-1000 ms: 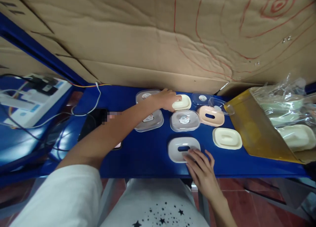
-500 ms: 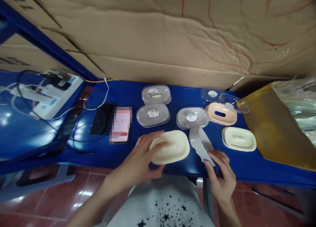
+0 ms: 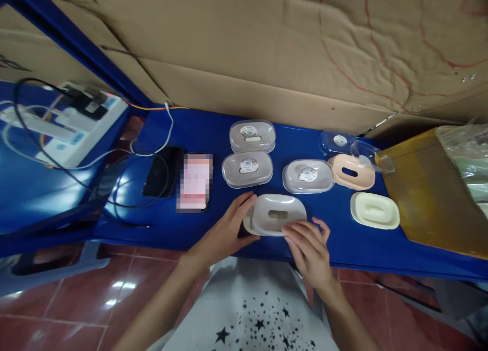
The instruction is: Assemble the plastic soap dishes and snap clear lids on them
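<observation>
At the front edge of the table, my left hand (image 3: pixel 237 221) grips the left end of a cream soap dish base (image 3: pixel 249 226). Over that base lies a grey slotted soap tray (image 3: pixel 264 208), covering most of it. My right hand (image 3: pixel 309 245) pinches the tray's lower right rim. Whether the tray is fully seated cannot be made out. Behind them are grey soap dishes with clear lids and round labels: one dish (image 3: pixel 295 184) close by, another dish (image 3: pixel 231 174) to its left, and a third dish (image 3: pixel 236 131) farther back.
At the right sit a peach slotted tray (image 3: pixel 365 180), a cream base (image 3: pixel 392 217) and clear lids (image 3: pixel 326 146). A taped cardboard box (image 3: pixel 427 198) borders them. Leftward lie a phone (image 3: pixel 196 183), a black device (image 3: pixel 162 173) and a power strip (image 3: pixel 102 124) with cables on the blue table (image 3: pixel 152 244).
My right hand has brought the grey tray leftward, turning it from upright to flat over the cream base. The base has moved slightly lower in my left hand. The view has shifted.
</observation>
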A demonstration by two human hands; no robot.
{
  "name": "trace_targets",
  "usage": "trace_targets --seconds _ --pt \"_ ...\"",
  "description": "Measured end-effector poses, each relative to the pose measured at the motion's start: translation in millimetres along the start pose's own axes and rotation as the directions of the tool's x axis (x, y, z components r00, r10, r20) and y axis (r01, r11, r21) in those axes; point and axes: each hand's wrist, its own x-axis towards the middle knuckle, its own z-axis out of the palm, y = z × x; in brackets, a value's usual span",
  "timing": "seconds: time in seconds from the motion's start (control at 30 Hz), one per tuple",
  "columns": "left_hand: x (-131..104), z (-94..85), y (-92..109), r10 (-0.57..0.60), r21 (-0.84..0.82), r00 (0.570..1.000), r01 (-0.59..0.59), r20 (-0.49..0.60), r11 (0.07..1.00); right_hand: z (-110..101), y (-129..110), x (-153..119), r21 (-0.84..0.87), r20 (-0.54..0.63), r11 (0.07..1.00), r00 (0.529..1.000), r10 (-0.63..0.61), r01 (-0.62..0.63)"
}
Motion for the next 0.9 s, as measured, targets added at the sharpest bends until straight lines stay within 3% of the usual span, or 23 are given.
trace_targets --seconds 0.17,0.33,0.47,0.57,0.63,0.73,0.8,0.9 --pt "-1.0 -1.7 -2.5 0.007 -0.017 0.999 -0.007 0.039 1.0 7.4 -3.1 4.6 -0.057 0.14 0.994 0.987 -0.081 0.09" --pt "-2.2 -2.5 -2.2 0.165 0.066 0.986 -0.166 0.02 0.984 19.3 -4.4 -0.8 -0.122 0.223 0.981 0.968 -0.12 0.149" --pt "-3.9 -1.0 -5.3 0.202 0.123 0.979 -0.201 0.002 0.972 7.8 3.6 1.9 -0.144 0.282 0.97 0.948 -0.149 0.195" --pt "-3.0 -1.6 -6.0 0.195 0.163 0.981 -0.195 0.019 0.967 -30.6 35.2 19.7 -0.251 0.187 0.957 0.978 -0.098 0.144" --pt "-0.4 -3.4 -4.4 0.179 0.187 0.983 -0.182 0.033 0.965 -67.0 69.3 37.8 -0.357 0.043 0.934 0.999 0.004 0.012" --pt "5.5 -6.1 0.5 0.177 0.218 0.983 -0.185 0.053 0.958 -117.5 127.5 67.4 -0.412 -0.042 0.908 0.997 0.065 -0.076" --pt "9.6 -6.0 3.8 0.193 0.239 0.98 -0.201 0.055 0.95 -137.9 163.0 86.1 -0.378 -0.018 0.918 0.993 0.12 -0.118" --pt "13.8 -2.4 7.6 0.219 0.26 0.975 -0.222 0.043 0.94 -146.6 199.6 109.3 -0.332 0.033 0.93 0.983 0.18 -0.159"
